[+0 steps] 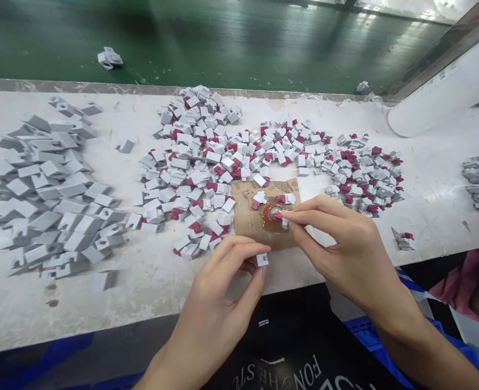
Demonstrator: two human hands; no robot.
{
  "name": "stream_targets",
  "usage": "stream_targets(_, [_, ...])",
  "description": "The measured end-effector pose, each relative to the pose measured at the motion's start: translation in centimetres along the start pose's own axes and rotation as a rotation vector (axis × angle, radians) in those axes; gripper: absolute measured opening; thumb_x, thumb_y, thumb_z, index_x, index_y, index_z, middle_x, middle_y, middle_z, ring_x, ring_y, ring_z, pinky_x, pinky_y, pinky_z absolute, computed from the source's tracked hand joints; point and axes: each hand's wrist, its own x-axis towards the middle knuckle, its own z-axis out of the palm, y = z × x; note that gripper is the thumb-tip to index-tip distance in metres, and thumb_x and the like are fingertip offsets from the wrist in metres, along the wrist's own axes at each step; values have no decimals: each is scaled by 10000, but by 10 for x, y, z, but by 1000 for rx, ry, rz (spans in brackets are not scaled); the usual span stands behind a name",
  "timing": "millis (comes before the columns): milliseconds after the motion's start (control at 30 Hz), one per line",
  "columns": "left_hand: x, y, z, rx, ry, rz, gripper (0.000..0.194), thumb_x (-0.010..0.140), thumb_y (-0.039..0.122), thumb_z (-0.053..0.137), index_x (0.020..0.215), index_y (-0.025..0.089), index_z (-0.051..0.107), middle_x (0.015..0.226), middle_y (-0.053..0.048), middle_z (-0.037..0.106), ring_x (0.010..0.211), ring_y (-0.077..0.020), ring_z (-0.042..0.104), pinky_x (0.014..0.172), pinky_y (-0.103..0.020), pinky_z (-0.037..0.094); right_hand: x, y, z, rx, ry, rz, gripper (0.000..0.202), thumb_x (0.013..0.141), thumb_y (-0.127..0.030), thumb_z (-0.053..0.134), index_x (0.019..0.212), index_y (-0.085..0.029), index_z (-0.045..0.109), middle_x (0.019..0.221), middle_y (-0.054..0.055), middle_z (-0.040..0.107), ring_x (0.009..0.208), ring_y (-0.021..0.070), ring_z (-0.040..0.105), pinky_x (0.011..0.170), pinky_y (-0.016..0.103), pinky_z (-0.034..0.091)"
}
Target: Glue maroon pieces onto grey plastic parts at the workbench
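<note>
Over the cardboard (250,225), right hand (345,244) pinches a clip (279,215); at its near edge, left hand (221,292) pinches a block (263,260); light grips suit.

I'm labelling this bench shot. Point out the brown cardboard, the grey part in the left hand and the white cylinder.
Brown cardboard (245,219): head view, on its bare left side.
Grey part (263,260) in the left hand (219,290): head view, on its flat face.
White cylinder (440,89): head view, on its curved side.

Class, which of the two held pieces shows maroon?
The maroon-ended piece in the right hand, over the cardboard; the grey piece in the left hand shows no maroon.
</note>
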Motion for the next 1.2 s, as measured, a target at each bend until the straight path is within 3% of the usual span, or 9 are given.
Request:
stream_targets(267, [6,0,6,-121,45,-74,290,1089,154,738,1251,383,812,1154,22,777,983,-142,785,878,-249,684,-1,0,-3,96,86,93,229,1073,-80,756,1187,-207,908,1081,65,855,974,200,815,814,327,670])
stream_targets(433, [26,14,8,-301,96,-156,165,1090,238,804,1212,342,840,1130,13,834,1003,-163,824,884,-254,704,-9,8,-6,656,115,351,215,1080,-224,840,1182,-385,939,1141,-12,898,1089,201,846,947,327,701])
stream_targets(533, [37,25,10,-402,68,-171,128,1102,298,820,1222,321,855,1172,-5,865,1061,-183,846,932,-270,722,-14,11,-4,913,133,445,150,1064,-288,879,1153,-385,951,1170,-22,923,1132,209,874,1045,325,707])
stream_targets(633, [43,32,14,-484,35,-168,133,1110,320,820,1236,316,859,1224,-10,879,1100,-196,863,1014,-309,735,-16,11,-2,1019,130,467,112,1047,-315,906,1131,-367,959,1141,-20,935,1085,188,889,1039,284,708])
stream_targets(800, [46,34,20,-504,25,-175,159,1107,246,800,1229,322,868,1232,-7,880,1154,-228,871,1060,-371,754,-17,12,-1,1004,138,432,136,1053,-287,891,1135,-375,957,1130,-11,927,1084,193,891,998,292,719])
stream_targets(933, [48,30,20,-475,13,-172,171,1104,209,784,1198,328,864,1211,1,869,1134,-219,870,1044,-365,758,-19,13,-4,848,116,373,258,1079,-187,816,1184,-380,951,1082,4,885,1033,179,845,903,283,699])
stream_targets(1067, [47,24,12,-320,-55,-116,212,1082,182,795,1188,354,861,1184,4,853,1081,-211,860,961,-335,754,-18,10,-11,657,65,306,283,1063,-137,805,1188,-344,952,1020,22,834,961,166,778,821,268,647])
stream_targets(1200, [52,27,-2,-245,-120,-89,197,1070,210,801,1149,381,860,1098,3,839,978,-214,847,840,-325,750,-12,8,-15,724,-2,256,316,1046,-110,797,1188,-351,945,1039,28,837,965,178,786,814,289,646])
